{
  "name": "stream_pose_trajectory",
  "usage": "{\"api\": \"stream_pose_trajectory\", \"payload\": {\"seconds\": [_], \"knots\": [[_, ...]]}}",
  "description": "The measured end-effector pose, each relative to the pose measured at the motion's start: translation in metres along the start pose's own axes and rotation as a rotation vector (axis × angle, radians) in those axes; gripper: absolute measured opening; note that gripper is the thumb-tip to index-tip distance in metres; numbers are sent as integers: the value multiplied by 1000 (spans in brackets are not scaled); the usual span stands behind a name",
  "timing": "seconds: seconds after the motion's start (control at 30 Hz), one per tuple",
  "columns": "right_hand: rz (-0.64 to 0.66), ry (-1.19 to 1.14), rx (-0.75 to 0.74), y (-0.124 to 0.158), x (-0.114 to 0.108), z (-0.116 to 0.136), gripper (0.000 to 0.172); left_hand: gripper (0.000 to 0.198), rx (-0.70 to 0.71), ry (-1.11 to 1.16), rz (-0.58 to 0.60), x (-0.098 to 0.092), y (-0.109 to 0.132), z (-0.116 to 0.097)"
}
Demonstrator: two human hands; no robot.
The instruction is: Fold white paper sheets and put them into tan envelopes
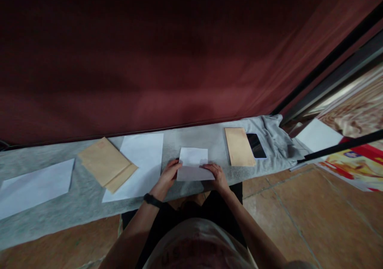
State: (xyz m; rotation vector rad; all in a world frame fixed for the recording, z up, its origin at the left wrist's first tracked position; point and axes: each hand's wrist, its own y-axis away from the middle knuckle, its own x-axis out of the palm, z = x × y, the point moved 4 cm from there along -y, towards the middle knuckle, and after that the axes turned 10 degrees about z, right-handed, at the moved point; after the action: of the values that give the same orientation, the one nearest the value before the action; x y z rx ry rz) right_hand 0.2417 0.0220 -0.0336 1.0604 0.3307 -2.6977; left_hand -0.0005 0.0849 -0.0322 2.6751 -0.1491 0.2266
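Note:
A white sheet of paper (194,157) lies partly folded in front of me, its near flap bent up over the rest. At the left edge of the fold, my left hand (171,171) pinches the paper between thumb and fingers. My right hand (218,175) grips the right edge of the same sheet, with its fingers curled over the flap. Beside my left hand is a larger white sheet (146,169), with brown envelopes (104,161) lying across its left part. To the right of my right hand lies another brown envelope (239,147).
A grey cloth (206,135) covers the narrow table. More white paper (38,187) lies at the far left. A dark phone (256,145) sits partly under the right envelope. Behind the table rises a dark red wall (167,61); tiled floor (287,209) shows at right.

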Motion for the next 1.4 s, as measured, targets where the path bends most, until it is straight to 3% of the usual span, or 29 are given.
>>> {"api": "stream_pose_trajectory", "payload": {"seconds": [0.1,0.23,0.3,0.4,0.57,0.73,0.87,1.07,1.4], "knots": [[-67,46,120,-12,-2,-5,22,32,-5,24,-5,-6,3,5],[-127,95,200,-27,0,-7,19,27,236,-477,-164,-11,6,-6],[-153,116,229,-31,3,-6,25,33,346,-685,-193,-4,7,-11],[-198,172,282,-30,6,-4,47,44,436,-926,-190,13,7,-15],[-216,353,308,-30,8,3,54,54,327,-1249,-248,28,-4,-19],[-73,378,82,-46,26,23,48,60,235,-1398,-263,37,-10,-23],[14,416,62,-58,43,29,48,50,287,-1562,-236,51,-4,-18],[-38,533,126,-55,41,15,55,52,317,-1670,-134,65,5,-6],[-134,604,147,-36,24,-5,61,52,271,-1568,-148,62,3,-14]]}}
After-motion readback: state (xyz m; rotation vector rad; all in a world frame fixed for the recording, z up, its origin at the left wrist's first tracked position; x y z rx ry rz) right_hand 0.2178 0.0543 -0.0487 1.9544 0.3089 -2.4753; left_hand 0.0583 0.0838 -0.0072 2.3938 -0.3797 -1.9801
